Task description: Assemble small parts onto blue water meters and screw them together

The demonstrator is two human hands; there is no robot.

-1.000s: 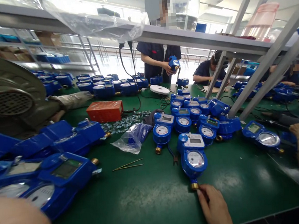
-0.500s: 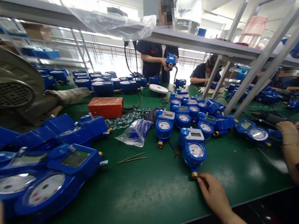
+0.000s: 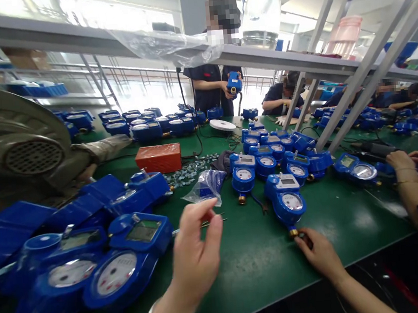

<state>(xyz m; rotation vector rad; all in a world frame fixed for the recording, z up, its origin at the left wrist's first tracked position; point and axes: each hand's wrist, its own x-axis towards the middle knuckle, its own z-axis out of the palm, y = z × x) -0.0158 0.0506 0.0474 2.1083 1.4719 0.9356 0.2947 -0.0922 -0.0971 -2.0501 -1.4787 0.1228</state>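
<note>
Right hand (image 3: 320,254) fingers pinch the meter (image 3: 287,203) brass end, lower centre; left hand (image 3: 198,254) hovers half-open, empty; steady the meter body.

One camera, worn on the head, looks forward and down along a green table (image 3: 261,263) from its near edge. Both hands come up from the bottom of the picture, close to the lens: the left hand (image 3: 197,258) raised at centre, the right hand (image 3: 320,254) low on the right. Meters (image 3: 113,275) at lower left loom large. Farther off, the view reaches a shelf (image 3: 277,57) overhead and people across the table.
</note>
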